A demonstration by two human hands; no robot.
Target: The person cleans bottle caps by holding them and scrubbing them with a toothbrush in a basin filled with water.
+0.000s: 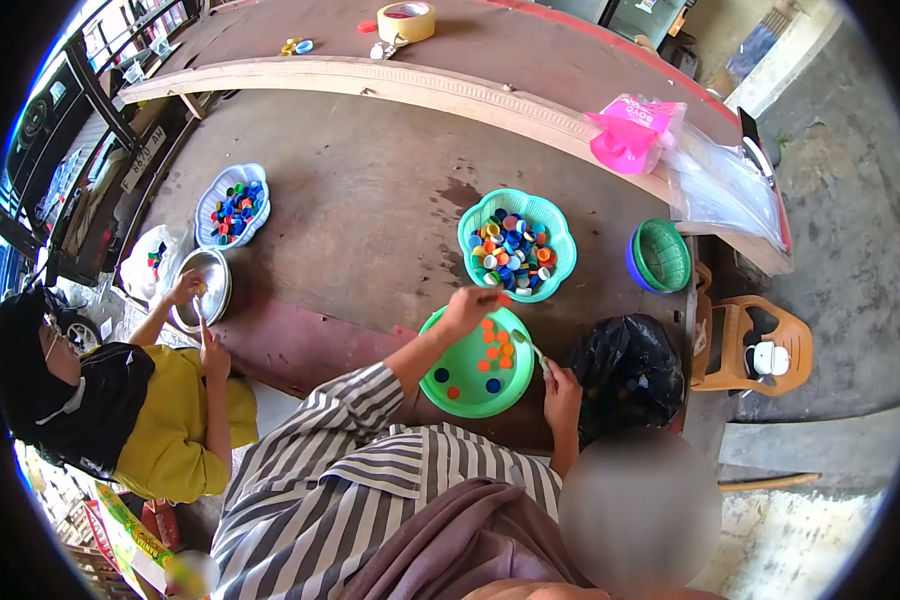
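My left hand (470, 310) pinches an orange bottle cap (503, 299) above the far rim of a light green basin (470, 398). Inside the basin lie several orange caps and two dark blue caps (493, 385). At the basin's right side, my right hand (562, 395) is closed round a slim metal tool (538, 356); its tip points over the basin, and I cannot tell whether it is a knife or a spoon. Just beyond the basin stands a scalloped turquoise basket (467, 240) full of mixed-colour caps (513, 250).
A black plastic bag (630, 370) sits right of the basin, with stacked green and blue baskets (662, 257) behind it. At left, a co-worker (160, 410) works over a metal bowl (220, 290) near a pale blue basket of caps (210, 235). A wooden rail (350, 78) crosses the table.
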